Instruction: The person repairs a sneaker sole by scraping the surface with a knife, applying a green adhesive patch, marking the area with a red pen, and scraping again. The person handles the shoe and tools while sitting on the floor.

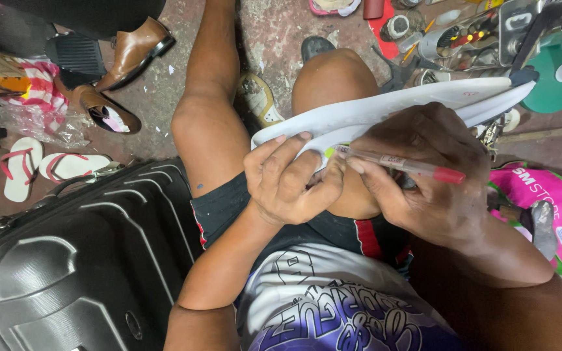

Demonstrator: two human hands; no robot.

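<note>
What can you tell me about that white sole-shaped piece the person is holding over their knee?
The white sole is long, thin and flat, looking like foam or rubber, with faint scuffs and a small red mark near its far end. It seems to be two layers lying together. It lies across the right knee, pointing toward the tools on the floor. The left hand pinches its near end, while the right hand presses a red-capped clear pen against its edge.

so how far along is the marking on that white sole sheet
Done: cannot tell; no drawn line shows on the white sole sheet, which rests across the knee. In hand: the left hand pinches the sheet's near end, and the right hand holds a red-capped pen with its tip at that end. Left: probably most of the sheet, which looks unmarked as far as it shows.
</note>
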